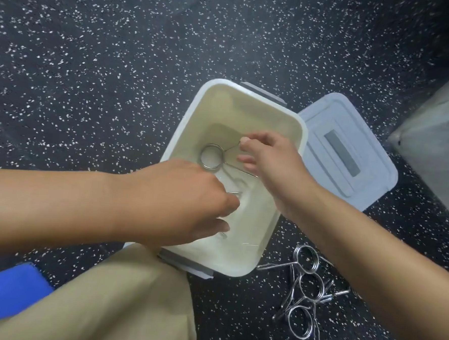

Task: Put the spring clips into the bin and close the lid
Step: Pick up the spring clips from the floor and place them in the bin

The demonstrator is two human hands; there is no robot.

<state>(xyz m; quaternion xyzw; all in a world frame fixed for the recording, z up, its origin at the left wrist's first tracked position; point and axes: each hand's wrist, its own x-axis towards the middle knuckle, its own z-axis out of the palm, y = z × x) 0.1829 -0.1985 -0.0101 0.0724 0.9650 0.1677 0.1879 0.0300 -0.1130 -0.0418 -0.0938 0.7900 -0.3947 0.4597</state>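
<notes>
A white bin (192, 115) stands open on the speckled floor, grey latches at both ends. Its grey lid (350, 151) lies flat on the floor just right of it. My right hand (271, 159) is over the bin, pinching the wire handles of a metal spring clip (211, 157) whose coil hangs inside the bin. My left hand (187, 201) reaches into the bin from the left with fingers curled around another spring clip (49, 181), mostly hidden and blurred. Three more spring clips (308, 288) lie piled on the floor right of the bin's near corner, under my right forearm.
My beige trouser leg (105, 301) fills the bottom centre, touching the bin's near end. A blue object (5, 290) sits at the lower left. A grey padded block (437, 146) stands at the right edge. Dark speckled floor surrounds everything.
</notes>
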